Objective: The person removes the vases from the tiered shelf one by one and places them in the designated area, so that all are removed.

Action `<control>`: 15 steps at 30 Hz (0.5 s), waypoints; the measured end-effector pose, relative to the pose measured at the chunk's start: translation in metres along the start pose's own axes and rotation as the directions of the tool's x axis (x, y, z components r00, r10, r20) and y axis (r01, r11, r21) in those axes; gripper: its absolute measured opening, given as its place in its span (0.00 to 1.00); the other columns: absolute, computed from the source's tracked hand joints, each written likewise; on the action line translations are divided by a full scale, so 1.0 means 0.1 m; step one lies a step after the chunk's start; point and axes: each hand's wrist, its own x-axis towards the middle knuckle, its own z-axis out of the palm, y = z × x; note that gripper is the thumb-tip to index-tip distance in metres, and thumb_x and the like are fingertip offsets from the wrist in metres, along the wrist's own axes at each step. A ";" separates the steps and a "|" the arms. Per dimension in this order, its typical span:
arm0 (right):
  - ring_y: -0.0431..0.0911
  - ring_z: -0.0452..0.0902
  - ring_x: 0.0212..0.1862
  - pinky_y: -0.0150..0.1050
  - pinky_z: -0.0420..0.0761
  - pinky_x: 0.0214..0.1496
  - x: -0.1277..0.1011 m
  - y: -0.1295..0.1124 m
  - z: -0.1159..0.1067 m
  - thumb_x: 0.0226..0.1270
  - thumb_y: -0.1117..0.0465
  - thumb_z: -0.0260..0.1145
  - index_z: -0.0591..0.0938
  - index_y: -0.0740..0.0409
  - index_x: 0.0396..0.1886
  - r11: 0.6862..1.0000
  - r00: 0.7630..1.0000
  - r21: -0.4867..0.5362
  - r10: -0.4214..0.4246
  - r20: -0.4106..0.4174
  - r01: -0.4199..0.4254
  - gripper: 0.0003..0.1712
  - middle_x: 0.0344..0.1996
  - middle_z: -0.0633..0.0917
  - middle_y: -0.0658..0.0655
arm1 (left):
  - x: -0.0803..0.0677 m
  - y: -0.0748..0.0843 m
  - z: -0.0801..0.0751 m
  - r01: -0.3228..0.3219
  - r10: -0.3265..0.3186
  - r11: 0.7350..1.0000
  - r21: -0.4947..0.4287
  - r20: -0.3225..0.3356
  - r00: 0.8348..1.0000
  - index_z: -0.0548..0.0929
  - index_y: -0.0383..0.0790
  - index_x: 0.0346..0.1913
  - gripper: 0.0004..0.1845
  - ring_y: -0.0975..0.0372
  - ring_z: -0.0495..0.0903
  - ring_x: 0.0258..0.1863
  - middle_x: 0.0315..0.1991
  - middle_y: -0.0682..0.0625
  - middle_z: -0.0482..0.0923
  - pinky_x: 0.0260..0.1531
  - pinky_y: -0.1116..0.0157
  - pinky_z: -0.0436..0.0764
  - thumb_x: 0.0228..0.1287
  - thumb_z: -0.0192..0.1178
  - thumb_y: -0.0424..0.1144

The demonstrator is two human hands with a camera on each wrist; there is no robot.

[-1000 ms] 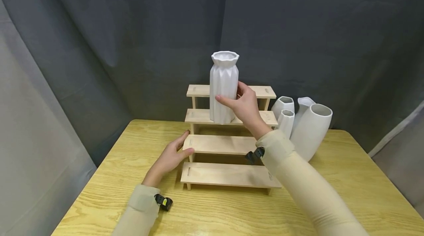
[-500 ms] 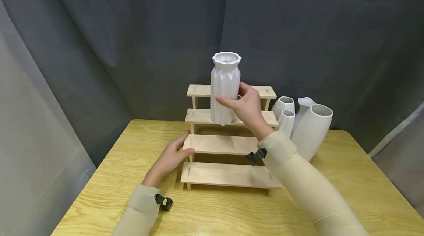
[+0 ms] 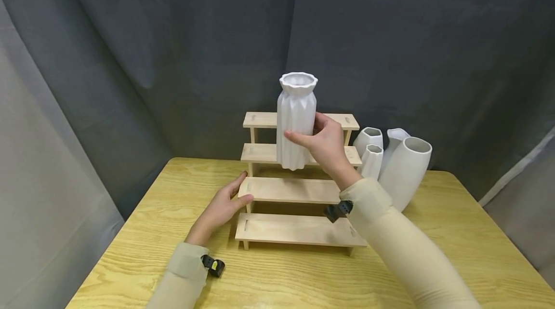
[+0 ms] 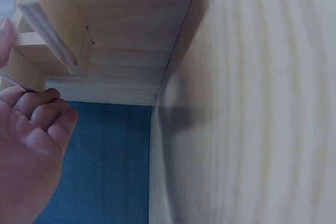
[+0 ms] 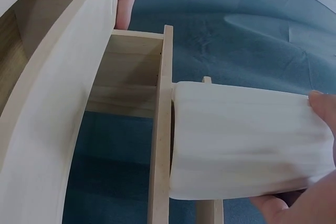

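Observation:
A tall white fluted vase (image 3: 297, 121) with a scalloped rim stands upright in my right hand (image 3: 326, 147). My right thumb lies across its front, and the other fingers go round its right side. In the head view its base overlaps the front edge of the second tier from the top of a wooden stepped display stand (image 3: 286, 189). The right wrist view has the base of the vase (image 5: 247, 142) right at a shelf board. My left hand (image 3: 222, 208) grips the stand's left end, thumb over the third tier and fingers behind it.
Several other white vases (image 3: 405, 174) stand close together to the right of the stand. The stand rests on a wood-grain table (image 3: 143, 251). Dark grey curtain (image 3: 195, 58) hangs directly behind the table.
My right hand has brought the vase slightly down and to the right, so its base now overlaps past the second tier's front edge. My left hand keeps its hold on the stand.

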 end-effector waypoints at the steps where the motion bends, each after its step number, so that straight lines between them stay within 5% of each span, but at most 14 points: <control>1: 0.50 0.83 0.47 0.45 0.83 0.49 0.00 0.00 0.00 0.43 0.53 0.85 0.81 0.63 0.56 1.000 1.000 -0.001 -0.003 0.000 0.003 0.40 0.46 0.86 0.59 | 0.00 0.00 0.00 0.000 0.000 1.000 0.003 -0.002 1.000 0.52 0.44 0.79 0.43 0.56 0.50 0.75 0.78 0.54 0.47 0.71 0.56 0.55 0.69 0.59 0.56; 15: 0.49 0.83 0.48 0.45 0.83 0.50 -0.09 -0.02 -0.06 0.44 0.54 0.85 0.81 0.62 0.56 1.000 1.000 0.029 -0.009 0.015 0.008 0.38 0.48 0.85 0.57 | 0.01 0.07 -0.01 -0.023 0.023 1.000 -0.016 0.020 1.000 0.50 0.39 0.79 0.40 0.48 0.47 0.75 0.78 0.45 0.45 0.71 0.48 0.53 0.73 0.57 0.47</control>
